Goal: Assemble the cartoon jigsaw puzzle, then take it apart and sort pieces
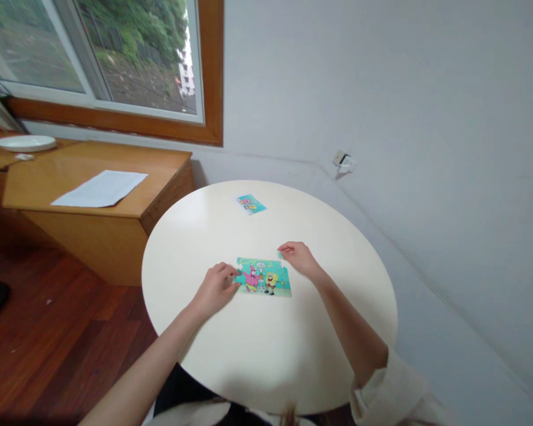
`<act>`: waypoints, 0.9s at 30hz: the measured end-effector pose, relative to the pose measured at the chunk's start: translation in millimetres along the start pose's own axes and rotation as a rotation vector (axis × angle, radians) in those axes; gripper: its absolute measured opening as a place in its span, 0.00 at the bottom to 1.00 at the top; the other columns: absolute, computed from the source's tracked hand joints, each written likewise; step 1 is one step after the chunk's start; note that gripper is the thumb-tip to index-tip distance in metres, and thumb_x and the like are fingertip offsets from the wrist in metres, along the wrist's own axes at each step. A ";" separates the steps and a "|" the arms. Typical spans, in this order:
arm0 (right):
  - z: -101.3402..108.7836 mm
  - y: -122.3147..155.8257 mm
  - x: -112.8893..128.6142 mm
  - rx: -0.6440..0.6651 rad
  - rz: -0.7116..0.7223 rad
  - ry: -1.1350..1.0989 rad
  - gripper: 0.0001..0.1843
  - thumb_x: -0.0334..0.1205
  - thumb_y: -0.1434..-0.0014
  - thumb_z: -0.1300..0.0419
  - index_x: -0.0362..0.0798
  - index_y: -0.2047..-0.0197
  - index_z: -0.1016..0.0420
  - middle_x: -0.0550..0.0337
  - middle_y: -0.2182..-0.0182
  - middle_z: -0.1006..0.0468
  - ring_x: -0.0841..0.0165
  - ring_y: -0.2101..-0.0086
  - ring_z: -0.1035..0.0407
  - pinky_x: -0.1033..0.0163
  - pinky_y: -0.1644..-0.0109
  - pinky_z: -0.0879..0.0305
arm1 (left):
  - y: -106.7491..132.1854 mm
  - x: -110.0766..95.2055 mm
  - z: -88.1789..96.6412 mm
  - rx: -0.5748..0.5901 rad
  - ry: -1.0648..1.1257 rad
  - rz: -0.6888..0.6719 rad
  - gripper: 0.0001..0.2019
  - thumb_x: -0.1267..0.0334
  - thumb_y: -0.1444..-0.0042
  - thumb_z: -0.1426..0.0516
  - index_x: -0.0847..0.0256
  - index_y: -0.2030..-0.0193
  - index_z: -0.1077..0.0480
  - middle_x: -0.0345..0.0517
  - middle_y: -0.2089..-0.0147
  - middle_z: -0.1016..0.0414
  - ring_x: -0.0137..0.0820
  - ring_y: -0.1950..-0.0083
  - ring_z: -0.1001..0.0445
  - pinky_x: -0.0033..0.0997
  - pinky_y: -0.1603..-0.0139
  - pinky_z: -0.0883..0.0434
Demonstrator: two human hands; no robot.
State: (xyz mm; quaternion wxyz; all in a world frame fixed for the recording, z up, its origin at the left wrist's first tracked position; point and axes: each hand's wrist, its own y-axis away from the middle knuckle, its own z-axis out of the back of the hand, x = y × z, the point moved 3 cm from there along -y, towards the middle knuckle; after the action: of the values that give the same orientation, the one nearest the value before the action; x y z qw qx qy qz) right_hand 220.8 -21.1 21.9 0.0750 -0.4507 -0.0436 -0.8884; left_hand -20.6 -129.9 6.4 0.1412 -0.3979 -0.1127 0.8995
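Note:
A jigsaw puzzle (266, 278) with a pink starfish, a squid-like figure and a yellow sponge cartoon character lies on the white round table (195, 236). Its upper left and upper right corners show gaps. At the puzzle's left edge rests my left hand (217, 288), thumb and index finger apart, fingertips against the edge. My right hand (298, 257) pinches a small teal puzzle piece (279, 255) just above the upper right corner.
Farther back on the table lies a card (251, 204) with a similar cartoon picture. A wooden desk (115, 222) to the left bears a paper sheet (100, 189) and a white plate (25, 142). Along the right runs a wall (426, 177) with a plugged socket (344, 161).

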 end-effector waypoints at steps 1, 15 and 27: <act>3.7 1.2 -4.8 0.000 -0.012 0.009 0.09 0.28 0.52 0.43 0.45 0.70 0.21 0.58 0.74 0.20 0.70 0.72 0.28 0.68 0.67 0.35 | 0.0 -0.1 -0.1 0.010 -0.011 -0.003 0.07 0.67 0.49 0.41 0.60 0.62 0.27 0.47 0.61 0.27 0.37 0.58 0.29 0.37 0.56 0.34; 7.6 10.7 -22.9 0.084 -0.021 0.042 0.07 0.30 0.54 0.41 0.45 0.72 0.21 0.59 0.77 0.21 0.69 0.73 0.27 0.67 0.67 0.34 | 1.0 1.7 -1.2 0.013 -0.044 -0.001 0.05 0.67 0.49 0.41 0.59 0.64 0.27 0.47 0.61 0.27 0.38 0.57 0.29 0.39 0.54 0.34; 5.2 21.9 -12.9 0.010 0.059 0.147 0.05 0.31 0.51 0.41 0.48 0.73 0.24 0.60 0.73 0.21 0.69 0.69 0.28 0.65 0.62 0.35 | 0.8 2.6 -0.8 0.008 -0.027 -0.014 0.05 0.67 0.50 0.42 0.59 0.64 0.27 0.47 0.62 0.27 0.37 0.58 0.29 0.38 0.56 0.34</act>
State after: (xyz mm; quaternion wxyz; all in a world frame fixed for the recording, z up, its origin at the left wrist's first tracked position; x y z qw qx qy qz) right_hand 236.2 -40.7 14.8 0.1066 -0.3850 -0.0291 -0.9163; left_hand -21.8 -129.7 3.9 0.1474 -0.3844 -0.1138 0.9042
